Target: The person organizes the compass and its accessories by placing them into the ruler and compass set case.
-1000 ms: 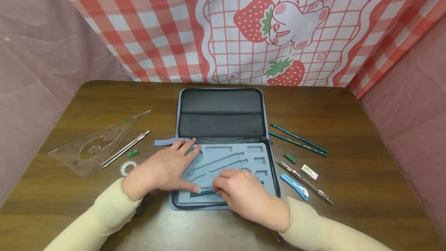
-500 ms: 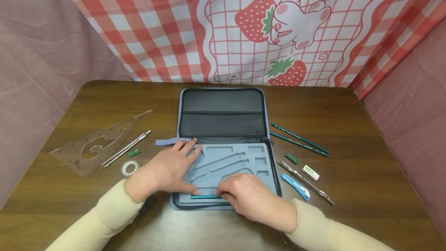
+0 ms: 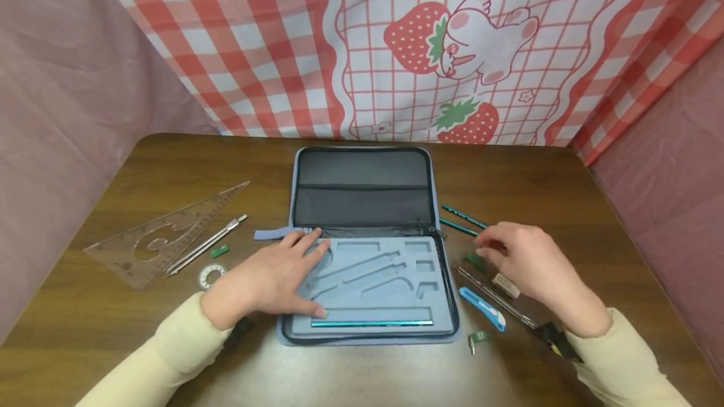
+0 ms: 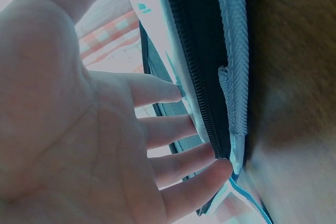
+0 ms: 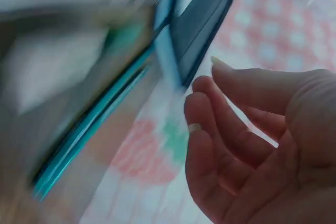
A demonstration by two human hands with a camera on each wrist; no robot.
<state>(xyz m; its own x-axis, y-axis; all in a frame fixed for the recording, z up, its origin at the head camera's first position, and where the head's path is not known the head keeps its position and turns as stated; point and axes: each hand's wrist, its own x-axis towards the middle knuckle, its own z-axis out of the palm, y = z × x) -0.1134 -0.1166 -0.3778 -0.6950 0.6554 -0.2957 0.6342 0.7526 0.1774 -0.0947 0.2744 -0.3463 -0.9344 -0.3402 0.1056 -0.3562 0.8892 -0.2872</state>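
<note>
- Lower center of head view: case (image 3: 362, 206) unzipped on desk (image 3: 198, 162), lid laid back, blue tray (image 3: 351, 299) showing.
- Bottom of tray: teal pencil (image 3: 371, 323) along lower edge of the long slot.
- Left hand (image 3: 268, 275): on tray's left side, fingers spread, grip released; thumb tip just beside pencil's left end. Left wrist view: fingertips at the zip edge.
- Right hand (image 3: 534, 262): right of case, over two pencils (image 3: 464, 215), hiding their right ends; contact can't be told. Grip loose, fingers bent, thumb apart, nothing held. Right wrist view partly blurred.
- Below right hand, right of case: green block (image 3: 474, 260), eraser (image 3: 506, 286), silver tool (image 3: 494, 297), blue cutter (image 3: 482, 308).
- Left of frame: clear triangle (image 3: 119, 256), compass (image 3: 206, 245) beside it, green sharpener (image 3: 220, 250), white ring (image 3: 203, 277) near left wrist.
- Top: red-white checked cloth (image 3: 362, 49).
</note>
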